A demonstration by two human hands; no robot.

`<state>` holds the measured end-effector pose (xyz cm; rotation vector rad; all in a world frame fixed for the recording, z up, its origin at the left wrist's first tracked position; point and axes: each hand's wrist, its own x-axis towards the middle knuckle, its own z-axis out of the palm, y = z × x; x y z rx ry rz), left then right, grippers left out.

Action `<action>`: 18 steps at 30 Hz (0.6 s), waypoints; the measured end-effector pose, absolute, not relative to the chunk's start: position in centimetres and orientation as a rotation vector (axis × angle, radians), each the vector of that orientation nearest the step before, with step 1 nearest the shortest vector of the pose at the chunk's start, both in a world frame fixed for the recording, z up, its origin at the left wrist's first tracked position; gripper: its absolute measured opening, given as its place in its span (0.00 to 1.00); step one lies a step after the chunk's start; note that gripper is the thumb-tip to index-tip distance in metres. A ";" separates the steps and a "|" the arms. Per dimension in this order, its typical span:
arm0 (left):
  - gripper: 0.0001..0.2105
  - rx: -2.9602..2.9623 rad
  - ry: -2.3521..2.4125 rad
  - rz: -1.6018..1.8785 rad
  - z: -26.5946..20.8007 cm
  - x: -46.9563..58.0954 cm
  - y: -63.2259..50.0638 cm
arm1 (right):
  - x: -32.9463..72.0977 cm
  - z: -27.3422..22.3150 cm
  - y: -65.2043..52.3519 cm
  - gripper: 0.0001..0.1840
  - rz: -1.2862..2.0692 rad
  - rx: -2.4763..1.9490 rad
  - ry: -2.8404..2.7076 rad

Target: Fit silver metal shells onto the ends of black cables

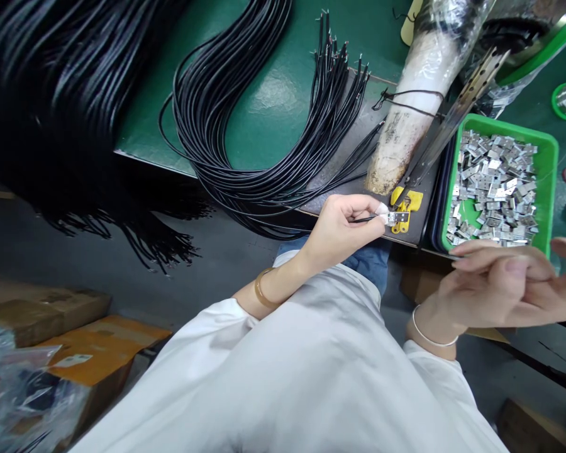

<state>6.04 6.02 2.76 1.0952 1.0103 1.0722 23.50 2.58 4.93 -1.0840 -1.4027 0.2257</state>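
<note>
My left hand (pixel 342 228) pinches the end of a thin black cable (pixel 365 219), with a small metal connector piece (pixel 397 218) at its tip. That connector sits over a small yellow fixture (pixel 409 200) at the front edge of the bench. Off to the right, my right hand (pixel 504 289) is raised with its fingers loosely apart, in front of a green bin (pixel 553 182). Small metal connector pieces (pixel 500 182) fill much of the bin. No held object shows in the right hand.
A bundle of black cables (pixel 245 167) curves across the green bench top (pixel 273 94), and a larger bundle (pixel 61 82) hangs off its edge at left. A plastic-wrapped white column (pixel 408 119) leans behind the fixture. Cardboard boxes (pixel 108 346) stand on the floor.
</note>
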 end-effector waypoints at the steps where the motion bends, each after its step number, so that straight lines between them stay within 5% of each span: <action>1: 0.07 1.096 1.005 1.075 2.9 6.0 6.0 | 23.4 4.8 2.6 0.17 0.174 -1.096 -1.369; 18: 0.07 1.135 1.053 1.154 3.1 6.3 6.3 | 22.2 3.5 3.4 0.12 0.035 -1.200 -1.800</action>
